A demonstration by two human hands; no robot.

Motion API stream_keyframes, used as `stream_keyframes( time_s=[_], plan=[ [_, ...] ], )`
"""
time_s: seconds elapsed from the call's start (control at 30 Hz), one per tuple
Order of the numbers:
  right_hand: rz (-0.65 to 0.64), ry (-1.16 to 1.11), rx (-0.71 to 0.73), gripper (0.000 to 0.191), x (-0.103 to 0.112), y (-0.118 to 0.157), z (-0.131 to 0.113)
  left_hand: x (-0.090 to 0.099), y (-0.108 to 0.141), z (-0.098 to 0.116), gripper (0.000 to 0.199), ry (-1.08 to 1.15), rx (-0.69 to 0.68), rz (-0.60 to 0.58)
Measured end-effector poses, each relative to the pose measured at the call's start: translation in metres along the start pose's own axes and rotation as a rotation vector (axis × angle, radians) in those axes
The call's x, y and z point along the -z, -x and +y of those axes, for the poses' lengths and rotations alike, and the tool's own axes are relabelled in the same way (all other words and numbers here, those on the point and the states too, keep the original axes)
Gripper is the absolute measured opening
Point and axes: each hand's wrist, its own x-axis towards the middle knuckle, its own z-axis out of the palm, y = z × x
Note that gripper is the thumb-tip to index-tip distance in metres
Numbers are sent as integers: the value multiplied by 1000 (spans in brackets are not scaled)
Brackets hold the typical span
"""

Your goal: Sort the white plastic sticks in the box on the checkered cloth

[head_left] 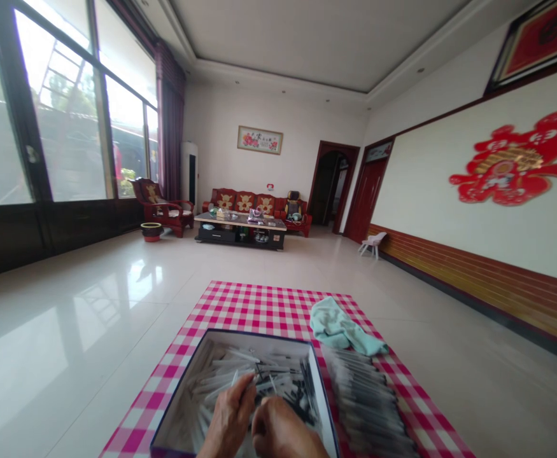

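Observation:
An open dark-rimmed cardboard box (240,334) lies on a pink-and-white checked cloth (259,312) on the floor, filled with a loose pile of thin white sticks with dark ends (268,362). My left hand (230,420) reaches into the box, its fingertips pinching what looks like one thin white stick. My right hand (278,432) curls over the pile beside it, and what its fingers hold is hidden. To the right of the box runs a blurred, neat row of similar sticks (364,407). A crumpled pale green towel (342,329) lies on the cloth beyond.
The cloth lies on a glossy tiled floor. A low coffee table (240,232) stands far ahead before a red wooden sofa (244,202). A small white chair (373,244) stands by the right wall, and tall windows line the left.

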Motion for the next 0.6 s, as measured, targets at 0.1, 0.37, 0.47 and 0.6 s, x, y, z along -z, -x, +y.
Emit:
stream_keyframes(
  time_s=[0.1, 0.37, 0.47, 0.6],
  plan=[
    [-1, -240, 116, 18, 5, -14, 5, -1, -1, 0, 33, -4, 12, -10],
    [165, -882, -59, 27, 6, -23, 21, 2, -1, 10, 28, -38, -10, -129],
    [152, -910, -93, 31, 6, -22, 22, 3, -1, 13, 27, -26, -42, -181],
    [130, -897, -44, 32, 6, -21, 20, 2, 1, 14, 23, -22, -77, -210]
  ],
)
